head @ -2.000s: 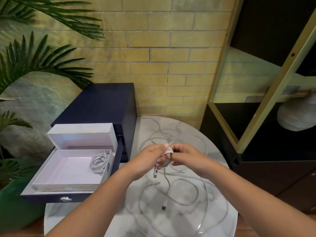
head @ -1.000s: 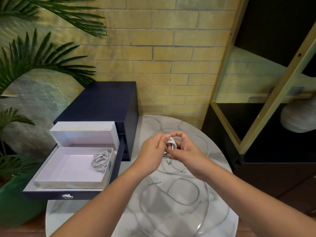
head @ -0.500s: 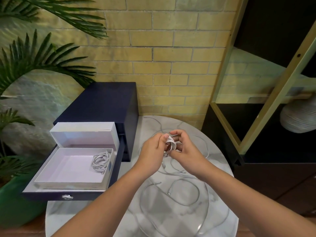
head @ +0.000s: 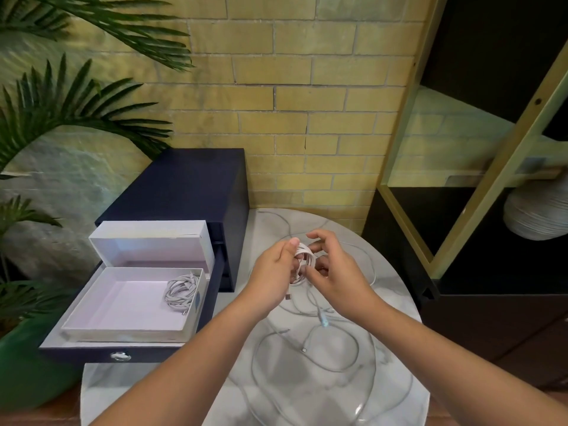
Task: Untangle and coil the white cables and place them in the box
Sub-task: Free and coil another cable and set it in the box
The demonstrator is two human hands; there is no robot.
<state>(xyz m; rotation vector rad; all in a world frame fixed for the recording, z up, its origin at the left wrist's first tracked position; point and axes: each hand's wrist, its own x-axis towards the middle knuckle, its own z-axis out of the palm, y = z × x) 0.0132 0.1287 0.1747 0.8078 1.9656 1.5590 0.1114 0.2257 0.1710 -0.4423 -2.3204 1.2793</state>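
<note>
White cables (head: 310,352) lie in loose loops on the round marble table (head: 396,302) at the bottom of the frame. One small plug end (head: 304,349) rests inside a big loop near the middle of the table. More thin loops run up toward the far edge of the table.

Just above those loops, in the middle of the frame, two bare arms reach in from the bottom. The left hand (head: 273,272) and the right hand (head: 333,275) meet over the table. Between them is a small coil of white cable (head: 302,261), wound into a little bundle. The left hand pinches the coil with its thumb on top. The right hand has its fingers curled around the other side of the coil, and some of its fingers are spread. A short tail with a plug (head: 288,297) hangs down from the coil, just under the left hand.

To the left of the hands, an open white box (head: 123,327) sits on a pulled-out dark blue drawer (head: 92,353). Its lid (head: 150,241) stands up at the back. A coiled cable (head: 181,292) lies in the right side of the box.

Behind the box is the dark blue cabinet (head: 184,186). Farther back is a yellow brick wall (head: 292,87). Green palm leaves (head: 61,112) fill the upper left of the frame. A dark shelf with a gold frame (head: 479,149) stands at the right.
</note>
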